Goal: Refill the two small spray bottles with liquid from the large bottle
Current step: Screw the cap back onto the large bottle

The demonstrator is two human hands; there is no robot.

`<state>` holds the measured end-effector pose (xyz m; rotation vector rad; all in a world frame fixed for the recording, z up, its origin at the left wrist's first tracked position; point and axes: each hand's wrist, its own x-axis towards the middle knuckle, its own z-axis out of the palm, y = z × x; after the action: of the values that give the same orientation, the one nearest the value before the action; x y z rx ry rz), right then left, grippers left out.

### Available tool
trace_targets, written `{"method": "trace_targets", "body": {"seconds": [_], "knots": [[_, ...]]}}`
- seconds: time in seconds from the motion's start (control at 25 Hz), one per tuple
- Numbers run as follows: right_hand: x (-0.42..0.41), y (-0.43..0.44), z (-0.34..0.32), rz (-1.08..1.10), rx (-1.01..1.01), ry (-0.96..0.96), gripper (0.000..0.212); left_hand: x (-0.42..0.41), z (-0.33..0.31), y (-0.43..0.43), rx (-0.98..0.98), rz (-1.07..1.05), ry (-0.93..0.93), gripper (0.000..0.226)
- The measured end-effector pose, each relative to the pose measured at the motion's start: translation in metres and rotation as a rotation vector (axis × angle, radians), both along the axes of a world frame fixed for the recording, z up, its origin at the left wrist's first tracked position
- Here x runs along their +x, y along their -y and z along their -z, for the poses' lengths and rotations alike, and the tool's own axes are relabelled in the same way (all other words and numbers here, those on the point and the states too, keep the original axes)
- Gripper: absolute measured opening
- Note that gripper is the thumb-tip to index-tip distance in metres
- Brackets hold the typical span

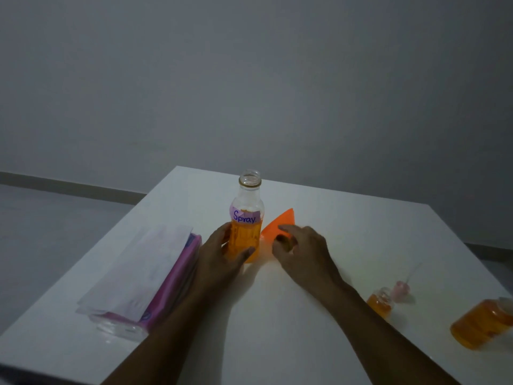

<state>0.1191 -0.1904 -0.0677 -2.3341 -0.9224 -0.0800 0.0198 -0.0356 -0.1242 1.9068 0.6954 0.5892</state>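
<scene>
The large clear bottle [248, 218] stands upright and uncapped in the middle of the white table [347, 223]. It bears a purple "Spray" label and is about half full of orange liquid. My left hand [222, 254] is wrapped around its lower part. An orange funnel [279, 225] lies on its side just right of the bottle. My right hand [301, 251] is over the funnel's near end with fingers spread; whether they touch it I cannot tell. One small bottle [379, 302] stands open at the right with orange liquid inside. A second small bottle [477, 325], also orange, sits at the right edge.
A pink spray cap with its thin tube [401, 291] lies behind the open small bottle. A pink package with white paper on it [150, 273] lies along the table's left side. The table's far edge faces a grey wall.
</scene>
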Motion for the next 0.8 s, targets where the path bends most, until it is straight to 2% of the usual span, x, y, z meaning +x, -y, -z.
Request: {"method": "trace_targets", "body": {"seconds": [0.08,0.2,0.28,0.4,0.56,0.68,0.8], "knots": [[0.001,-0.007,-0.033,0.015,0.221,0.015,0.034,-0.002,0.0,0.0,0.054,-0.012,-0.016,0.079],[0.007,-0.024,-0.084,-0.072,0.549,-0.136,0.026,-0.004,0.0,0.002,0.034,-0.032,0.053,0.07],[0.01,-0.036,-0.108,-0.175,0.604,-0.165,0.033,-0.004,0.0,0.001,0.012,-0.025,0.064,0.074],[0.019,-0.049,-0.122,-0.276,0.379,-0.067,0.033,-0.004,0.001,-0.002,-0.013,-0.015,0.08,0.074],[0.029,-0.057,-0.134,-0.505,0.073,-0.098,0.042,-0.004,0.003,-0.004,-0.022,-0.013,0.105,0.071],[0.034,-0.065,-0.149,-0.601,-0.191,0.119,0.052,-0.002,0.004,-0.005,-0.013,-0.016,0.088,0.074],[0.034,-0.071,-0.158,-0.64,-0.307,0.251,0.053,0.0,0.004,-0.005,0.012,-0.033,0.077,0.074]]}}
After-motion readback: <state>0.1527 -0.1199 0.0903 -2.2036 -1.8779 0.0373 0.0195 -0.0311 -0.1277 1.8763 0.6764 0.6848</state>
